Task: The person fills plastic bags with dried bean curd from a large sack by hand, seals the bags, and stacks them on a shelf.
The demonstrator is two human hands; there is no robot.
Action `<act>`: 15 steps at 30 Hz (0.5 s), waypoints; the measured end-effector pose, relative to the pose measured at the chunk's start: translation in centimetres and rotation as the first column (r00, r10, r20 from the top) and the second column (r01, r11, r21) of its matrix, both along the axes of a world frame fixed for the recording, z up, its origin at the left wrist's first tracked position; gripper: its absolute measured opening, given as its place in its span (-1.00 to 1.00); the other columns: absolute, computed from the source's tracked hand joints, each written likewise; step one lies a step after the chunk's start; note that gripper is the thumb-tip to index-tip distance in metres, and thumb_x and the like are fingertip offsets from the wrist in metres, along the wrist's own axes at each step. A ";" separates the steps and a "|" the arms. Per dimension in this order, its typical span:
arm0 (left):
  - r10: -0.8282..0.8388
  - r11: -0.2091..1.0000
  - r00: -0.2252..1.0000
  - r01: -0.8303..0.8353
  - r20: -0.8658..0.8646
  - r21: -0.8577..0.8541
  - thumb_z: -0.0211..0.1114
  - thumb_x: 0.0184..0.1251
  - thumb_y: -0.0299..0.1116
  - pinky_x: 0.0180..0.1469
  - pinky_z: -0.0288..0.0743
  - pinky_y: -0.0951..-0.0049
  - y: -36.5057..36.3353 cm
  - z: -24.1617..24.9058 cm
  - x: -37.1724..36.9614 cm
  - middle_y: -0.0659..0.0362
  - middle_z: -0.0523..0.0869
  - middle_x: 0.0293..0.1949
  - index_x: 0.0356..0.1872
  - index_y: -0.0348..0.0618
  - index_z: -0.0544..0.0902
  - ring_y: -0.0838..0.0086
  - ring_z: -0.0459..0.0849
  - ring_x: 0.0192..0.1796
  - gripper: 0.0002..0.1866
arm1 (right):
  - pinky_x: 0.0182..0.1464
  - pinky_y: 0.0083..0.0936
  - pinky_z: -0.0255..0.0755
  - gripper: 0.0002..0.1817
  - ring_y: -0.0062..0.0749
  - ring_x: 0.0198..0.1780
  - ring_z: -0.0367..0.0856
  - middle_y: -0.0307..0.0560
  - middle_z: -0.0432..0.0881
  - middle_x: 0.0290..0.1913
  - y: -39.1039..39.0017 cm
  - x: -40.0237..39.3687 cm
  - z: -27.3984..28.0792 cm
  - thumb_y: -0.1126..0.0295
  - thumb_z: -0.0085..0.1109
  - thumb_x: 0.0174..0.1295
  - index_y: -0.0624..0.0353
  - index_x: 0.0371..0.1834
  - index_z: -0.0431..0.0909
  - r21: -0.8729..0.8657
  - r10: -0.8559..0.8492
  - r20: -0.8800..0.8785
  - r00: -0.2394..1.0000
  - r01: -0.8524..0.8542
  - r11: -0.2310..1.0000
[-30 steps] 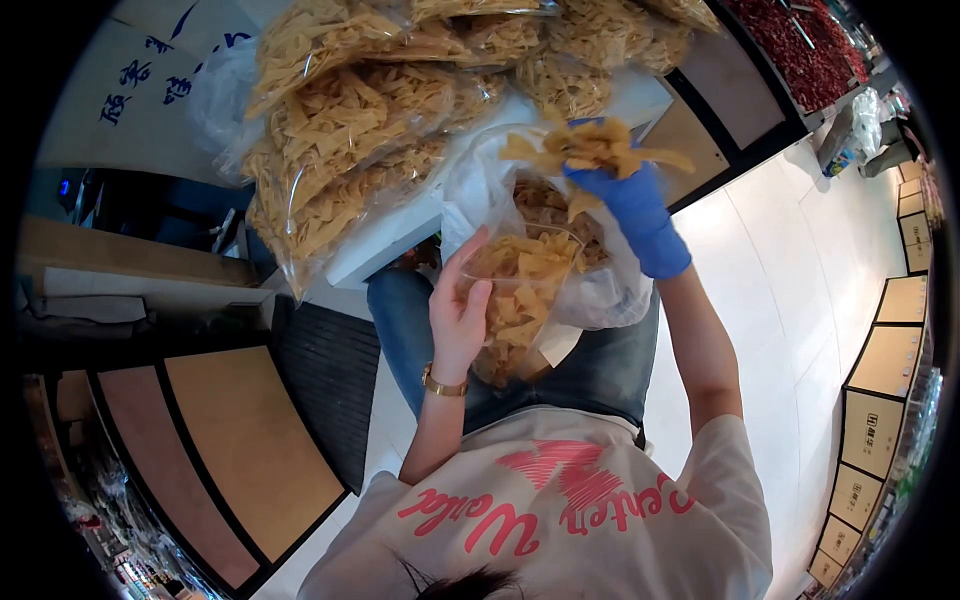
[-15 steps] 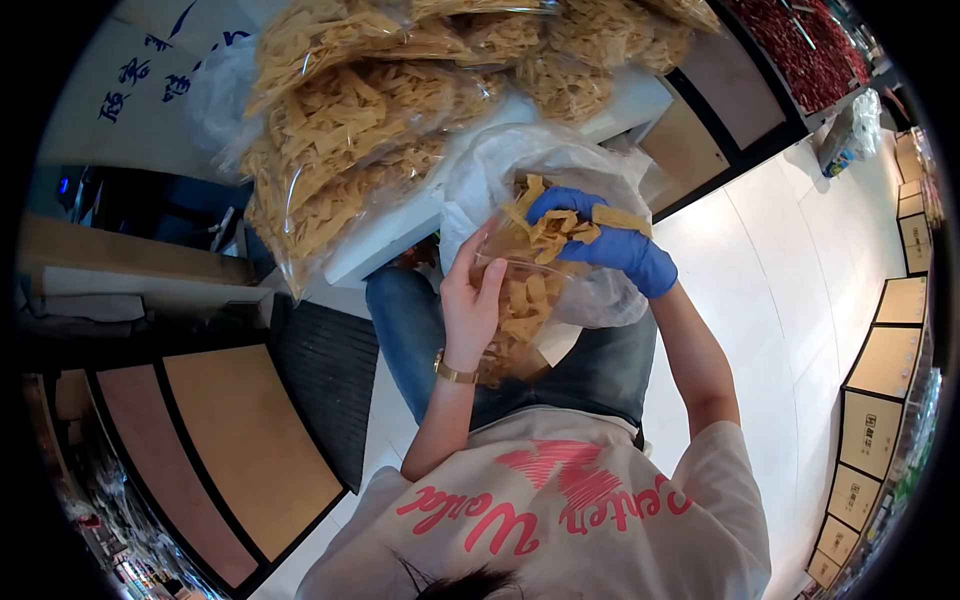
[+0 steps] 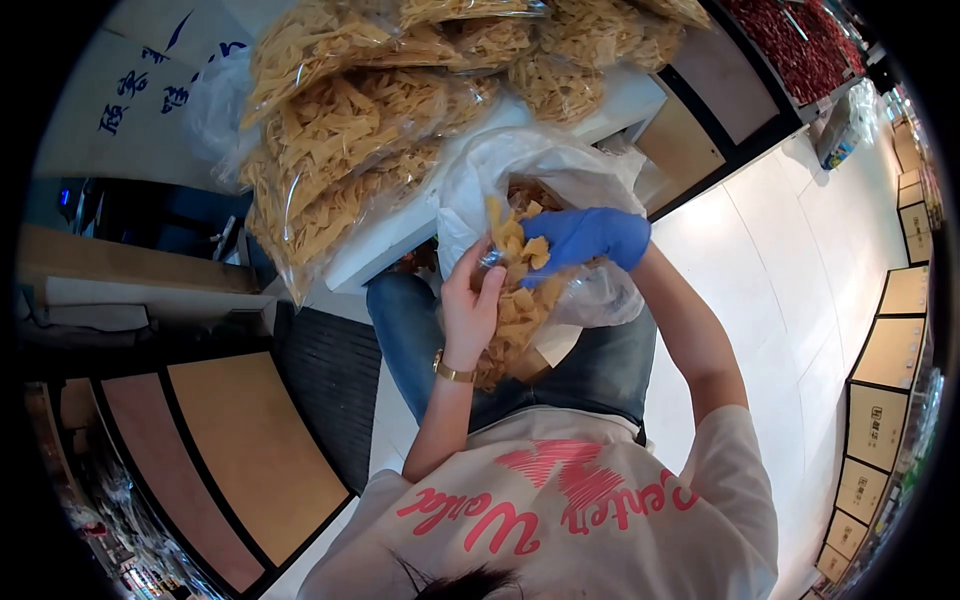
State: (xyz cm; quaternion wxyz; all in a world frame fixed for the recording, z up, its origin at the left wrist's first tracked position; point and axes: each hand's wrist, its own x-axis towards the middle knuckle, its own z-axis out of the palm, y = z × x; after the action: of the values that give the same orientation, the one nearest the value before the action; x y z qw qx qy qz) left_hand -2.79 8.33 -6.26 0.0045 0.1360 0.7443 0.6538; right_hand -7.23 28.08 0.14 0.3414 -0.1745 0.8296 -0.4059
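My bare left hand (image 3: pixel 470 305), with a watch at the wrist, pinches the rim of a clear plastic bag (image 3: pixel 522 318). That bag rests over my lap, partly filled with yellowish dried strips. At its mouth is my right hand (image 3: pixel 590 238) in a blue glove, closed around more dried strips (image 3: pixel 515 240); its fingertips are partly hidden by the strips and the bag. Just beyond both hands, a large white plastic sack (image 3: pixel 475 165) stands open, with more brownish-yellow pieces inside.
Several filled clear bags of the same strips (image 3: pixel 345 135) are piled on a white surface (image 3: pixel 385 245) ahead of me. Wooden-fronted cabinets (image 3: pixel 255 445) stand on the left. A tray of dark red goods (image 3: pixel 795 45) is at the far right, above pale floor tiles (image 3: pixel 760 290).
My right hand has moved left and turned downward, bringing the strips from above the sack to the bag's mouth. My left hand stays almost in place on the bag.
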 end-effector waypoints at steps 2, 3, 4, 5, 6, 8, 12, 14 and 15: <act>-0.027 0.999 1.000 0.027 0.001 0.030 0.18 0.24 -0.51 0.15 0.37 0.46 0.0 0.5 0.3 -0.05 0.62 0.04 0.16 -0.33 0.46 0.40 0.57 0.09 -0.57 | 0.01 -0.48 0.38 -0.41 -0.36 -0.08 0.53 -0.03 0.61 -0.09 -0.8 0.6 0.3 0.05 0.39 -0.02 0.17 0.01 0.51 0.003 0.088 0.018 0.996 -0.088 0.996; -0.049 0.997 0.999 0.049 0.000 0.060 0.18 0.23 -0.53 0.15 0.37 0.46 -0.1 0.7 0.4 -0.05 0.61 0.04 0.17 -0.33 0.45 0.41 0.57 0.09 -0.56 | 0.01 -0.48 0.38 -0.41 -0.36 -0.08 0.53 -0.03 0.61 -0.09 -1.1 0.7 0.2 0.05 0.39 -0.02 0.17 0.01 0.51 0.002 0.089 0.016 0.996 -0.089 0.996; -0.048 0.997 0.999 0.048 0.000 0.060 0.18 0.23 -0.53 0.15 0.37 0.46 -0.1 0.7 0.3 -0.05 0.61 0.04 0.17 -0.33 0.45 0.41 0.57 0.09 -0.56 | 0.01 -0.47 0.38 -0.43 -0.31 -0.09 0.54 -0.01 0.62 -0.10 -1.4 0.8 0.0 0.05 0.38 -0.02 0.16 0.00 0.51 -0.010 0.087 -0.004 0.996 -0.087 0.996; -0.057 0.995 0.998 0.059 -0.031 0.077 0.17 0.22 -0.54 0.12 0.39 0.47 -0.3 0.7 0.1 -0.03 0.62 0.05 0.17 -0.33 0.45 0.43 0.57 0.06 -0.56 | 0.00 -0.47 0.38 -0.44 -0.27 -0.10 0.55 0.01 0.62 -0.11 -1.7 0.9 -0.1 0.05 0.37 -0.01 0.16 -0.01 0.50 -0.022 0.085 -0.023 0.996 -0.086 0.996; -0.066 0.993 0.996 0.071 -0.061 0.094 0.16 0.22 -0.56 0.10 0.40 0.48 -0.4 0.7 0.0 -0.01 0.62 0.05 0.17 -0.33 0.45 0.45 0.58 0.04 -0.56 | 0.00 -0.47 0.38 -0.44 -0.27 -0.10 0.55 0.01 0.62 -0.11 -2.0 0.7 0.0 0.05 0.37 -0.01 0.16 -0.01 0.50 -0.022 0.086 -0.024 0.996 -0.087 0.996; -0.053 0.995 0.997 0.057 -0.056 0.081 0.15 0.22 -0.55 0.08 0.41 0.50 -0.7 1.5 0.5 0.02 0.62 0.05 0.17 -0.33 0.45 0.48 0.58 0.01 -0.56 | -0.01 -0.46 0.39 -0.44 -0.21 -0.12 0.56 0.04 0.63 -0.13 -2.4 0.4 1.0 0.06 0.34 0.01 0.15 0.02 0.50 0.110 0.157 -0.029 0.987 -0.153 0.982; -0.047 0.990 0.997 0.055 -0.058 0.133 0.14 0.27 -0.46 0.01 0.44 0.56 -2.1 1.3 0.9 0.06 0.62 0.06 0.17 -0.35 0.45 0.56 0.59 -0.04 -0.57 | 0.03 -0.45 0.38 -0.45 -0.24 -0.08 0.54 0.01 0.61 -0.08 -1.0 0.3 2.1 0.12 0.34 0.03 0.13 0.07 0.48 0.073 0.255 0.021 0.967 -0.255 0.964; -0.052 0.988 0.991 0.069 -0.120 0.140 0.13 0.31 -0.37 -0.03 0.44 0.60 -2.5 1.8 0.8 0.04 0.60 0.09 0.16 -0.37 0.45 0.57 0.58 -0.03 -0.56 | 0.08 -0.43 0.37 -0.44 -0.26 -0.03 0.53 -0.02 0.58 -0.01 -0.6 1.1 3.1 0.19 0.32 0.07 0.10 0.15 0.43 -0.166 0.160 0.006 0.987 -0.157 0.974; -0.055 0.984 0.991 0.075 -0.122 0.164 0.12 0.31 -0.35 0.00 0.43 0.58 -3.0 1.5 0.9 0.03 0.59 0.11 0.16 -0.38 0.45 0.54 0.57 0.01 -0.56 | 0.08 -0.43 0.37 -0.44 -0.26 -0.03 0.53 -0.02 0.58 -0.01 -0.5 1.2 3.0 0.19 0.32 0.07 0.10 0.15 0.43 -0.165 0.162 0.009 0.987 -0.158 0.974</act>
State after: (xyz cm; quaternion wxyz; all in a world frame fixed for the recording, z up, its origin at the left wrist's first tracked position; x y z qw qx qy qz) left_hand -1.87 5.37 -4.77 -0.0293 0.1980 0.6806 0.7048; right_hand -6.02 27.54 3.13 0.3666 -0.2636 0.7729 -0.4458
